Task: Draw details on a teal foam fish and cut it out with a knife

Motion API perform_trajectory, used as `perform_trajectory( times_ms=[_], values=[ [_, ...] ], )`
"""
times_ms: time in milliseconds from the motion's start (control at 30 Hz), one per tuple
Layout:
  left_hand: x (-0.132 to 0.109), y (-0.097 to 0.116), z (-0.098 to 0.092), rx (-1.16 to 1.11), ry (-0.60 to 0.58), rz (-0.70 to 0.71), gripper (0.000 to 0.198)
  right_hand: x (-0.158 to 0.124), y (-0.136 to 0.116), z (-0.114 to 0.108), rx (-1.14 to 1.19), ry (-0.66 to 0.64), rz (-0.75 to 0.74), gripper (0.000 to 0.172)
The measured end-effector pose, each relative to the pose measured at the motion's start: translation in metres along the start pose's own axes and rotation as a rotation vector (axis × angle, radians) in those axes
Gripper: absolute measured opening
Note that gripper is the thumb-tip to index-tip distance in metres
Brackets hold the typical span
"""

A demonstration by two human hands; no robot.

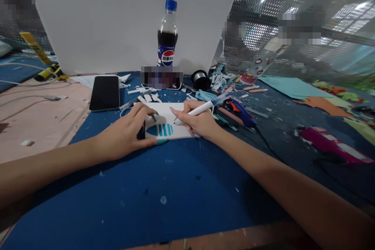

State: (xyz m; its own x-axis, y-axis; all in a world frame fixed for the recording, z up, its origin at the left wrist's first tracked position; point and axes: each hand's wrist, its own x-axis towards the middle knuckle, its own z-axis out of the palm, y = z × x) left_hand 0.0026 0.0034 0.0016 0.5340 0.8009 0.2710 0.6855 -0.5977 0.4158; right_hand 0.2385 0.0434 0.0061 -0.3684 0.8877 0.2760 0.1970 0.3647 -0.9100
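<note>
A white card (172,114) lies on the blue mat (164,187) with a teal striped oval shape (160,129) on its near part. My left hand (126,133) rests on the card's left edge, fingers curved and pressing it down. My right hand (198,121) grips a white pen (205,106) with a blue-tinted cap end, its tip touching the card just right of the teal shape.
A black phone (104,92) lies at the back left, a cola bottle (167,35) stands before a white board (131,15). A blue glue gun (240,111), a wire spool (200,79), paper scraps and a magenta object (331,144) lie to the right.
</note>
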Motion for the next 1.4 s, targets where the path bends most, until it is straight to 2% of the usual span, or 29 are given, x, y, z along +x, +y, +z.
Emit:
perform_trajectory(
  times_ms=[167,600,867,1400],
  values=[
    [0.0006,0.0004,-0.001,0.006,-0.035,-0.03,0.053,-0.0016,-0.0056,0.0006,-0.015,-0.061,-0.003,0.047],
    [0.0004,0.0005,-0.0007,-0.009,-0.015,-0.02,0.05,-0.0004,-0.0069,0.0007,0.066,-0.151,0.014,0.044],
    [-0.0002,0.0002,0.001,-0.018,0.007,-0.014,0.05,-0.0001,-0.0104,0.001,-0.028,-0.144,0.018,0.045],
    [-0.0007,-0.001,0.0012,-0.002,-0.001,0.007,0.049,0.0008,-0.0064,0.0018,-0.002,-0.124,0.054,0.047]
  ],
)
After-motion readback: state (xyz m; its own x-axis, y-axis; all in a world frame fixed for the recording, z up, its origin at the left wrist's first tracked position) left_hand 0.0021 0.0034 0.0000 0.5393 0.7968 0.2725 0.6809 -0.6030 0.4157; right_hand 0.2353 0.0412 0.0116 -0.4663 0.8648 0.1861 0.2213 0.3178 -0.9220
